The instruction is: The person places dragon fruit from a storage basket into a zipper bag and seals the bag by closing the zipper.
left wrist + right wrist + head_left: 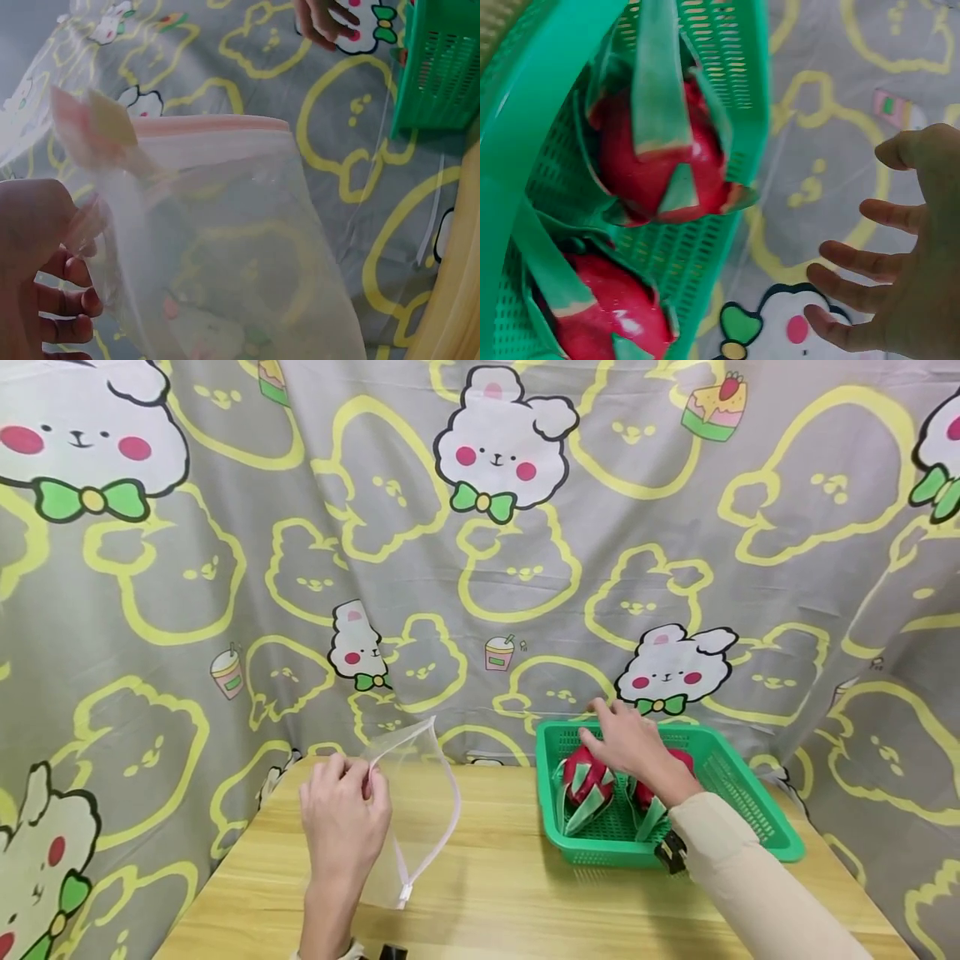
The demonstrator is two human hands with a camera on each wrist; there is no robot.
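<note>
My left hand (345,814) pinches the edge of a clear zip bag (423,810), whose mouth gapes toward the right above the table. In the left wrist view the bag (225,240) hangs from the fingers, a pink zip strip along its top. My right hand (628,739) reaches over the green basket (750,777) with spread fingers and holds nothing. Two red dragon fruits with green scales sit in the basket: the left one (587,781) below the fingertips, the other (647,793) partly hidden by the right wrist. The right wrist view shows a dragon fruit (660,157) apart from the fingers.
The basket stands at the right of the wooden table (510,893). A grey patterned curtain (480,568) hangs behind the table and along both sides.
</note>
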